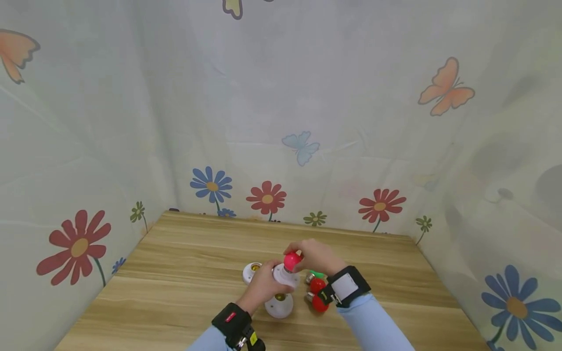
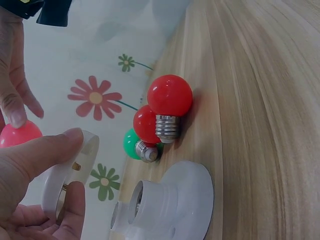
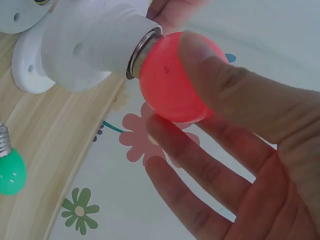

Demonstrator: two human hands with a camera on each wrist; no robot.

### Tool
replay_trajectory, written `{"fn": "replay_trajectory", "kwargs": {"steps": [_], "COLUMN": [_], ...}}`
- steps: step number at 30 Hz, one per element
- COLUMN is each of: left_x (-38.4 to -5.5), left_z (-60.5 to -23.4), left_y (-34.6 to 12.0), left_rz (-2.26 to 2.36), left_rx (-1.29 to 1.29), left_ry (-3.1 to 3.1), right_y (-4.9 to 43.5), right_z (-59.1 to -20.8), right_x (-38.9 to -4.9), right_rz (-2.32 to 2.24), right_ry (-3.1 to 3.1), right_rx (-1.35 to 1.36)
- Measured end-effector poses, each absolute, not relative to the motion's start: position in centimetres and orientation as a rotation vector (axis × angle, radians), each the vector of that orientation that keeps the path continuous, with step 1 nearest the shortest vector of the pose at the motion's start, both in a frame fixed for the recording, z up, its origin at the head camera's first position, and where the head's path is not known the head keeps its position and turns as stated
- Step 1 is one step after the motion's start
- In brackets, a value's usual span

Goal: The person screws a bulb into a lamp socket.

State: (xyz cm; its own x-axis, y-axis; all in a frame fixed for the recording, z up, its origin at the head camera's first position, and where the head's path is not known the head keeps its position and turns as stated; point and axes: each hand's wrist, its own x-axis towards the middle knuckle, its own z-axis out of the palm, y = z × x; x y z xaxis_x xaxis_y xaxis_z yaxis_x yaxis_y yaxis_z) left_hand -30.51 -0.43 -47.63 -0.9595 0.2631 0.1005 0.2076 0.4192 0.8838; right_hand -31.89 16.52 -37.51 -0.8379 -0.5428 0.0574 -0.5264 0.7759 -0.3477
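Note:
My left hand (image 1: 263,286) grips a white lamp socket (image 1: 284,278) by its round base, raised above the table. In the left wrist view, thumb and fingers pinch the rim of that base. My right hand (image 1: 319,257) holds a pinkish-red light bulb (image 3: 172,75) at the socket's mouth. In the right wrist view, the thumb lies on the bulb's side, with fingers round the far side. The bulb's metal base is partly inside the socket; a silvery band still shows at the opening.
Two more white sockets stand on the wooden table (image 1: 193,278): one socket (image 1: 279,308) nearer me, another socket (image 1: 248,274) farther left. Right of them lie two red bulbs (image 2: 170,95) and a green bulb (image 3: 12,172). A flower-printed curtain (image 1: 281,97) surrounds the table.

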Motion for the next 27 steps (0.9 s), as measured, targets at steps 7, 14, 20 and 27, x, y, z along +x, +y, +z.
{"fn": "replay_trajectory", "kwargs": {"steps": [7, 14, 20, 27], "left_x": [-30.4, -30.3, -30.3, -30.2], "left_z": [-47.5, -47.3, -47.0, -47.2], "left_y": [-0.4, -0.3, -0.2, -0.2], "left_rz": [1.626, 1.61, 1.578, 1.574], "left_rx": [0.455, 0.439, 0.395, 0.385], "left_ry": [2.591, 2.6, 2.612, 2.621], "right_y": [16.9, 16.9, 16.7, 16.4], "right_z": [-37.0, -37.0, -37.4, -38.0], "right_x": [-31.8, -31.8, -32.0, -32.0], "right_rz": [-0.568, -0.561, -0.4, -0.268], "right_ry": [2.856, 2.895, 3.061, 3.163], "right_rx": [-0.918, -0.875, -0.783, -0.731]}}
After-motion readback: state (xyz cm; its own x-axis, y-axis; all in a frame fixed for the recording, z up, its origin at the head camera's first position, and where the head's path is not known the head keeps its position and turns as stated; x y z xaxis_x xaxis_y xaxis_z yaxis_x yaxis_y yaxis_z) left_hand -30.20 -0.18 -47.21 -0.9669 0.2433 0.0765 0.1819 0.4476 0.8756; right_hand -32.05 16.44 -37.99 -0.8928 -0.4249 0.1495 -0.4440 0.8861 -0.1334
